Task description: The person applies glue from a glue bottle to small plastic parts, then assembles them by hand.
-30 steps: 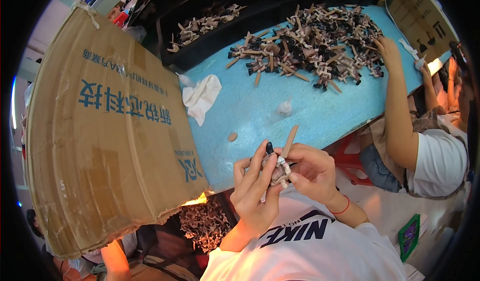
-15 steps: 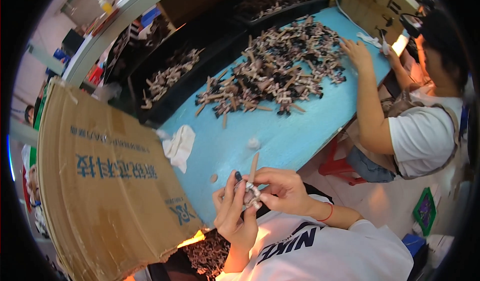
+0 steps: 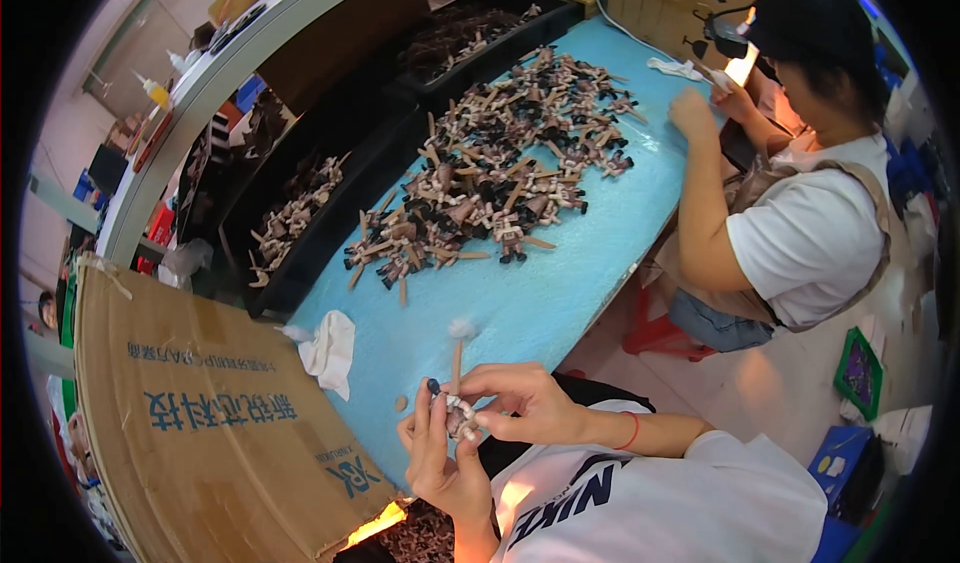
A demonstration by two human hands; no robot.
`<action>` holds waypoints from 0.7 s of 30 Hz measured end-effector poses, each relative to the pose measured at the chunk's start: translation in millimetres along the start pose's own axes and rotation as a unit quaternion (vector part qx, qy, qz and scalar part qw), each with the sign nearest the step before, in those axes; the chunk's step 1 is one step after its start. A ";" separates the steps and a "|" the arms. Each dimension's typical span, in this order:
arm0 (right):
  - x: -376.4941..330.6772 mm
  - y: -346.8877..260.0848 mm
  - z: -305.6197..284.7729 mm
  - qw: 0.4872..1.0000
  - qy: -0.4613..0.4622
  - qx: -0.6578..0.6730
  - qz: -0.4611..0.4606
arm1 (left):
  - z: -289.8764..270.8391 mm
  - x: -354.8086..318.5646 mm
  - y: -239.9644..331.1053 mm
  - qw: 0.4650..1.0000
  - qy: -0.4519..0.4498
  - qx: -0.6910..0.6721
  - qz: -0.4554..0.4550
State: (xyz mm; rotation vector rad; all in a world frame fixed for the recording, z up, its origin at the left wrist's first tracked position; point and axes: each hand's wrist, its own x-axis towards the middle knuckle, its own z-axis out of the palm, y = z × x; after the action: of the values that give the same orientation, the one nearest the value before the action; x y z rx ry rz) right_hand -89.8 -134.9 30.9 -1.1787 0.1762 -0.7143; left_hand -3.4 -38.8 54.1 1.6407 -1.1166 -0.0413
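Observation:
Close to my chest I hold a small figurine [image 3: 461, 424], whitish and brownish with a dark knob and a long flat tan stick pointing up. My left hand [image 3: 440, 463] grips its lower left side with the fingers raised and bent around it. The thumb and fingers of my right hand [image 3: 530, 405] pinch it from the other side; a red string circles that wrist. Fine details of the figurine are partly hidden by my fingers. Farther up the blue tabletop [image 3: 400, 308] lies a large heap of similar figurines [image 3: 490, 188] with tan sticks.
A cardboard box panel [image 3: 220, 383] stands at my left. Nearby are a white cloth [image 3: 329, 353] and a white fluffy wad [image 3: 461, 329]. Black bins [image 3: 345, 228] of parts line the far left edge. At right sits a co-worker [image 3: 815, 223], near a red stool [image 3: 660, 335].
The whole view has shifted, moving the table's contents left. Both my hands keep hold of the figurine. The co-worker's near hand, earlier spread by the heap, is now drawn in and bent.

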 end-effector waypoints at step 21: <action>3.2 -4.0 13.2 1.000 0.012 -0.008 0.008 | -12.5 0.0 -13.7 0.998 -0.015 -0.053 0.015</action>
State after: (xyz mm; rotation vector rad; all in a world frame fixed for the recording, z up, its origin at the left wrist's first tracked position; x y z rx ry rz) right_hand -82.7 -127.3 40.4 -1.1829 0.2118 -0.7151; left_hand 12.1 -30.2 48.6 1.5326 -1.1420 -0.1045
